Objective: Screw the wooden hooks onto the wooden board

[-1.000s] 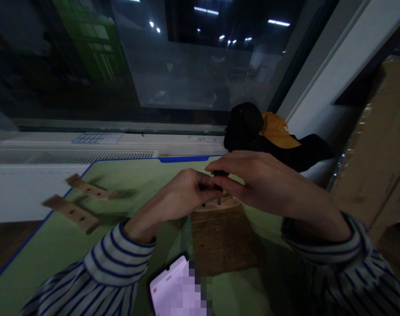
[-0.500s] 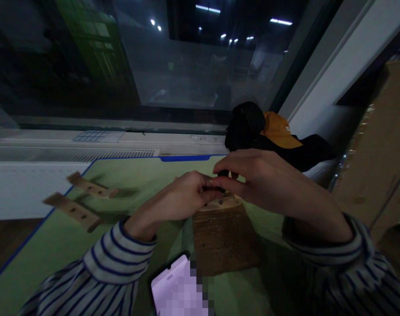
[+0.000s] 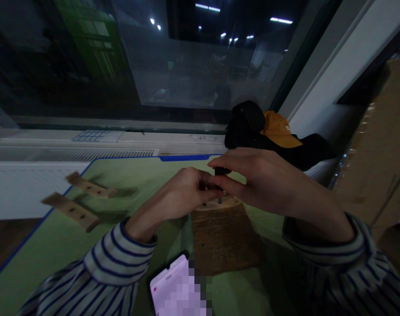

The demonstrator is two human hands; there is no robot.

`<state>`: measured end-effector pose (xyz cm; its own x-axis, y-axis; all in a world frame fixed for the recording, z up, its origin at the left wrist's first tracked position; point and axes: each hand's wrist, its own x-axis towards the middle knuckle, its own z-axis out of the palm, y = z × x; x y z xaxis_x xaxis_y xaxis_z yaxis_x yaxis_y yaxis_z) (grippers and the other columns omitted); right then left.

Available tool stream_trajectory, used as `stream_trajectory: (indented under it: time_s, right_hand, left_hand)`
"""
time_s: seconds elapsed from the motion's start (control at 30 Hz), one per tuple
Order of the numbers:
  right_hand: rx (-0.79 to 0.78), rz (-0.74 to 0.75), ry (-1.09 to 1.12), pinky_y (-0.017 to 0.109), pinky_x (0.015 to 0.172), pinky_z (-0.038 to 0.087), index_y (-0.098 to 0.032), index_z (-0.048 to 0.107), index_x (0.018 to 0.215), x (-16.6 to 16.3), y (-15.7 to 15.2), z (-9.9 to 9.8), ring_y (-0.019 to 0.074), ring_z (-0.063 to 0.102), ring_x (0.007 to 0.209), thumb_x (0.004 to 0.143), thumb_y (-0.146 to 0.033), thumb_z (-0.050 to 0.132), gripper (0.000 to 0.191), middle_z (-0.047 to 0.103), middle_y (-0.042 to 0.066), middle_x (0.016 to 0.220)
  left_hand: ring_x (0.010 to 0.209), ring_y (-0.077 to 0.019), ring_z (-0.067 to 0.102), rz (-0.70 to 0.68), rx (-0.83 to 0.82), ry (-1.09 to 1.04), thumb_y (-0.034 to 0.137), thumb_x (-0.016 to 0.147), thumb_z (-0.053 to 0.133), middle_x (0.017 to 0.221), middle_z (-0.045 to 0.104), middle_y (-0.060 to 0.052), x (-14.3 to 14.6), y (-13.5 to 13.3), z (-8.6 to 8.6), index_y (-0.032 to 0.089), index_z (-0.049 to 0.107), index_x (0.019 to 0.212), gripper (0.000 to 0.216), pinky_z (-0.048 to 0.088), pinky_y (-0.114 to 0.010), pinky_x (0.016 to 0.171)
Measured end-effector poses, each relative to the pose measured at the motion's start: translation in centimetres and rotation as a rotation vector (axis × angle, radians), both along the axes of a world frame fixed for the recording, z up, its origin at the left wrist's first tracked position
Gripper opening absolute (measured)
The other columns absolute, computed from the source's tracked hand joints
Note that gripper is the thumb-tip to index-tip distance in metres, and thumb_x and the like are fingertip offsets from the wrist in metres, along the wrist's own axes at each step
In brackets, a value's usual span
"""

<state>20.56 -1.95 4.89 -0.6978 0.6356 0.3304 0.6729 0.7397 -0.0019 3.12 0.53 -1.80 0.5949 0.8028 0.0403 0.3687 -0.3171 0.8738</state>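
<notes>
My left hand point(image 3: 178, 197) and my right hand point(image 3: 255, 180) meet above the far end of a brown wooden block point(image 3: 221, 235) that lies on a green mat point(image 3: 55, 245). Both hands are closed in a pinch around a small dark screw-like part point(image 3: 219, 199), whose tip points down at the block's top edge. The right hand's fingers also cover a dark piece above it, which I cannot make out. Both sleeves are striped.
Two wooden strips with holes point(image 3: 80, 202) lie on the mat at the left. A phone with a lit screen point(image 3: 178, 289) rests near the bottom edge. A black bag and orange cap point(image 3: 269, 134) sit by the window sill. A cardboard box point(image 3: 380, 145) stands at the right.
My hands stay pinched together over the block. The right hand's fingers have shifted slightly left and turned around the small part; nothing else has moved.
</notes>
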Motion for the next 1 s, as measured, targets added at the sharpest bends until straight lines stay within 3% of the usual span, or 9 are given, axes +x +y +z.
stream_trajectory:
  time_s: [0.13,0.3,0.83,1.0]
  right_hand:
    - [-0.041,0.035,0.009,0.025,0.067,0.041,-0.017,0.06,0.109,0.08,-0.19,0.18,0.0133,0.06,0.079,0.088,-0.02,0.047,0.024,0.065,0.002,0.088]
    - [-0.084,0.033,-0.008,0.025,0.066,0.041,-0.018,0.064,0.097,-0.07,-0.13,0.35,0.0129,0.058,0.077,0.09,-0.025,0.045,0.021,0.065,0.001,0.085]
    - [-0.047,-0.093,-0.08,0.029,0.069,0.043,-0.017,0.065,0.096,-0.37,-0.53,0.56,0.0174,0.061,0.079,0.089,-0.032,0.05,0.023,0.066,0.004,0.084]
    - [-0.057,-0.094,-0.085,0.029,0.069,0.043,-0.016,0.065,0.095,-0.49,-0.57,0.61,0.0173,0.06,0.079,0.089,-0.03,0.049,0.022,0.065,0.005,0.084]
  left_hand:
    - [0.061,-0.0112,0.054,-0.004,-0.009,0.012,0.035,0.078,0.057,0.068,0.065,0.001,-0.01,0.03,-0.16,0.016,0.069,0.08,0.022,0.039,-0.021,0.054]
    - [0.061,-0.0112,0.053,0.006,0.002,0.018,0.035,0.077,0.059,0.066,0.064,0.001,0.05,0.01,-0.28,0.017,0.07,0.081,0.021,0.039,-0.022,0.054]
    - [0.07,-0.0142,0.055,-0.064,0.028,0.119,0.036,0.083,0.049,0.074,0.063,-0.001,-0.42,-0.38,0.3,0.019,0.069,0.089,0.027,0.039,-0.024,0.06]
    - [0.062,-0.0117,0.051,-0.046,0.007,0.074,0.036,0.079,0.055,0.067,0.061,0.002,-0.23,-0.37,0.5,0.018,0.071,0.084,0.025,0.037,-0.022,0.054]
